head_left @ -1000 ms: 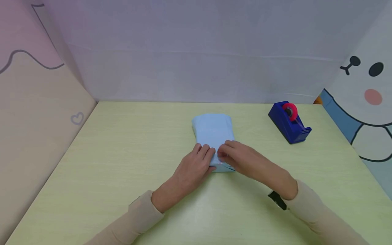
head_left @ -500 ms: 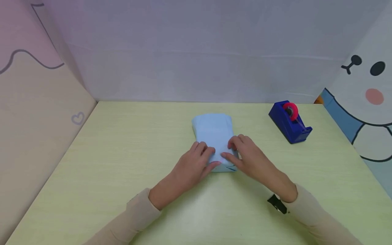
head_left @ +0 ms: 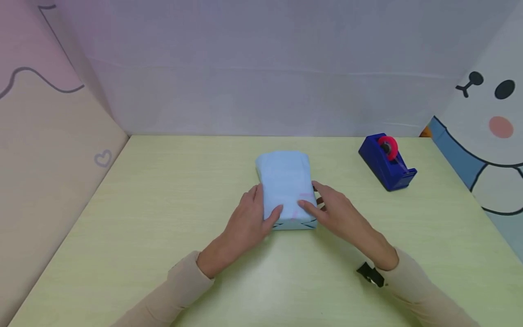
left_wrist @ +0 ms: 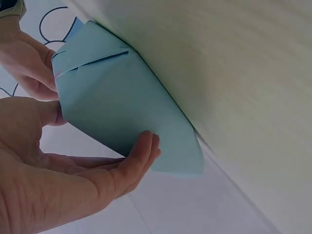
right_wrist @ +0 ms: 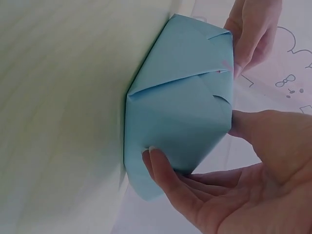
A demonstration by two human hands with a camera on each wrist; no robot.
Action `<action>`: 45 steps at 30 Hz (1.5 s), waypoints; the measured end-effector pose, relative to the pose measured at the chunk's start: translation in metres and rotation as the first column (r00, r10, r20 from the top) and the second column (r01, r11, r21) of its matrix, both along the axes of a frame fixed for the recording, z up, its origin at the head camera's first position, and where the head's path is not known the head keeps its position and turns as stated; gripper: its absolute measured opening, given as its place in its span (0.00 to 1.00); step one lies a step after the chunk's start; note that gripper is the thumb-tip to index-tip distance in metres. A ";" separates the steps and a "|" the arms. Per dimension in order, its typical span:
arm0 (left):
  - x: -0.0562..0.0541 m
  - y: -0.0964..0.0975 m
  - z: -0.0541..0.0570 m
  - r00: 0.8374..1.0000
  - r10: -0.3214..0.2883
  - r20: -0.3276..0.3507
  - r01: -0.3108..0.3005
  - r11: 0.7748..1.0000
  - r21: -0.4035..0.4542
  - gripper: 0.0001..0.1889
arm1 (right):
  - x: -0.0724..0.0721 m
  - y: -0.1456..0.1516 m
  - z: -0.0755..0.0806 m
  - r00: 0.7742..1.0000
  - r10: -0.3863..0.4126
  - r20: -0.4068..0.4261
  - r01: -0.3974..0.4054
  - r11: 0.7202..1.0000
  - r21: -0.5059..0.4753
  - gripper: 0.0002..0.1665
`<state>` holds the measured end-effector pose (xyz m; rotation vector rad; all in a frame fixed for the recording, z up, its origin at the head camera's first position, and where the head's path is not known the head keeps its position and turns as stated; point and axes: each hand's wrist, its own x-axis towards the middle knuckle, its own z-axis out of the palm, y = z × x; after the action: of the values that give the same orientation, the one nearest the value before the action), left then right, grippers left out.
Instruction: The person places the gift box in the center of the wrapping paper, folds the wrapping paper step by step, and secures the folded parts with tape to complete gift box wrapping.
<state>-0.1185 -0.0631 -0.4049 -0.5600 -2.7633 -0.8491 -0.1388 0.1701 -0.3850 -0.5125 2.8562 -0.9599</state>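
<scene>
A box-shaped package wrapped in light blue paper (head_left: 286,177) lies on the table, with pinkish strips of tape on its top near the front. My left hand (head_left: 247,220) grips its left side, thumb on the top edge and fingers along the side wall. On the opposite side, my right hand (head_left: 343,215) holds it the same way, thumb on top. The right wrist view shows folded paper flaps (right_wrist: 180,78) on the package's end and side. In the left wrist view, bent fingertips (left_wrist: 144,146) touch the paper wall.
At the back right of the table (head_left: 184,190) stands a blue tape dispenser (head_left: 386,165) with a pink-red roll. A pale back wall (head_left: 261,81) and printed side panels enclose the table on three sides.
Both hands were over the package's front top, fingers bent on the paper. The left hand has slid left and the right hand right, onto the package's sides, uncovering the top. The package has barely moved.
</scene>
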 end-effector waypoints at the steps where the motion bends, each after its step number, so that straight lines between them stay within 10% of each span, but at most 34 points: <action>1: 0.000 -0.001 0.001 0.999 -0.011 0.039 0.011 1.000 0.013 0.37 | 0.000 0.000 0.000 1.000 0.004 0.008 -0.004 1.000 -0.001 0.40; 10: -0.002 -0.004 0.006 0.978 -0.052 0.202 0.028 0.992 0.119 0.40 | 0.001 0.000 -0.002 0.999 0.041 -0.026 -0.042 0.999 -0.029 0.39; 21: -0.001 -0.001 0.008 0.991 -0.033 0.131 0.004 0.977 0.212 0.44 | 0.002 0.001 0.001 0.990 0.012 -0.141 -0.031 0.990 -0.136 0.36; 45: -0.008 -0.005 0.011 0.996 -0.029 0.083 -0.008 0.911 0.412 0.44 | 0.002 0.001 0.008 0.992 -0.064 -0.107 0.040 0.975 -0.217 0.54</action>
<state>-0.1261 -0.0679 -0.3942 -0.4647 -2.5367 -1.4417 -0.1373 0.1716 -0.3765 -0.5281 2.8932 -1.2995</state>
